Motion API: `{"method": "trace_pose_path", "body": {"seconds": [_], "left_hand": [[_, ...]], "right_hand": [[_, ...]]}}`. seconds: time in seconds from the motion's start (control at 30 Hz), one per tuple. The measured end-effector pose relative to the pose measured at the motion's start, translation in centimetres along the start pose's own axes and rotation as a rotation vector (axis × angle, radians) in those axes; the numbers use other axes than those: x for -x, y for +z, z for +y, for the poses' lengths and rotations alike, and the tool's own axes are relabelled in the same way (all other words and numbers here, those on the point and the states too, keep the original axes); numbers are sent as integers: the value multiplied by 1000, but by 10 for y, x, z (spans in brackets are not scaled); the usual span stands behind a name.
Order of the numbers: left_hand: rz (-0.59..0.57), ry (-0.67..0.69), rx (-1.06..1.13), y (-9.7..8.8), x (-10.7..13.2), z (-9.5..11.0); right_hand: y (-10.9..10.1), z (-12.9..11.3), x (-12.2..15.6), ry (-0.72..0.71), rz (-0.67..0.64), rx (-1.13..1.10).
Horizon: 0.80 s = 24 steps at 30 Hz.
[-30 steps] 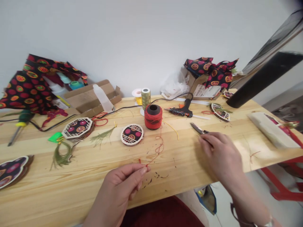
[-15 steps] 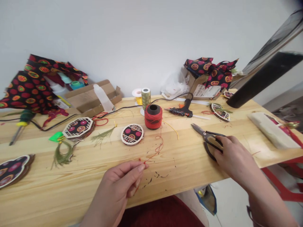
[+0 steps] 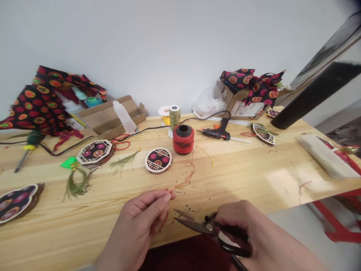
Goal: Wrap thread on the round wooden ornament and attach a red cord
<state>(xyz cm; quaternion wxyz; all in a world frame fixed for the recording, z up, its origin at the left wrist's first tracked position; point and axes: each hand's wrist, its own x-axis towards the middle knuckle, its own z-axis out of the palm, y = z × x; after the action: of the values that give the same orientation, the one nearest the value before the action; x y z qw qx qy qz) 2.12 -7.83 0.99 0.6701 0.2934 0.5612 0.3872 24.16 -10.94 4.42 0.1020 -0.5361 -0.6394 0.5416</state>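
Observation:
Between thumb and forefinger, my left hand (image 3: 143, 216) pinches a thin red cord (image 3: 184, 181) above the front of the table. From there the cord trails loosely back to a spool of red thread (image 3: 183, 141). My right hand (image 3: 239, 222) grips black-handled scissors (image 3: 207, 227) by the handles. Their blades are parted and point left, with the tips a short way to the right of my left hand. A round ornament (image 3: 158, 160) with a pale lattice frame and patterned cloth lies behind my left hand.
A glue gun (image 3: 216, 132) lies behind the right side, near a carton (image 3: 241, 106) topped with patterned cloth. To the left are an octagonal ornament (image 3: 95, 152), a green tassel (image 3: 76, 183) and a screwdriver (image 3: 28, 150). A black tube (image 3: 313, 98) leans at the right.
My right hand has lifted the scissors off the table and brought them left and nearer to me, beside my left hand. The blades have parted. My left hand stays nearly in place, holding the cord.

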Motion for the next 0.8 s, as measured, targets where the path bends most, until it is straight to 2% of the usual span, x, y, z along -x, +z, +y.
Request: {"method": "trace_pose_path", "body": {"seconds": [0.17,0.3,0.57,0.8], "left_hand": [[-20,76,3,-3,3,1],[-11,107,-58,-4,3,-2],[-90,98,-221,-7,4,-10],[-74,91,-247,-8,2,-11]], "right_hand": [[4,3,-7,-11,25,71],[7,5,-11,-15,36,2],[14,0,-21,-63,65,-69],[17,-5,-27,-122,99,-114]]}}
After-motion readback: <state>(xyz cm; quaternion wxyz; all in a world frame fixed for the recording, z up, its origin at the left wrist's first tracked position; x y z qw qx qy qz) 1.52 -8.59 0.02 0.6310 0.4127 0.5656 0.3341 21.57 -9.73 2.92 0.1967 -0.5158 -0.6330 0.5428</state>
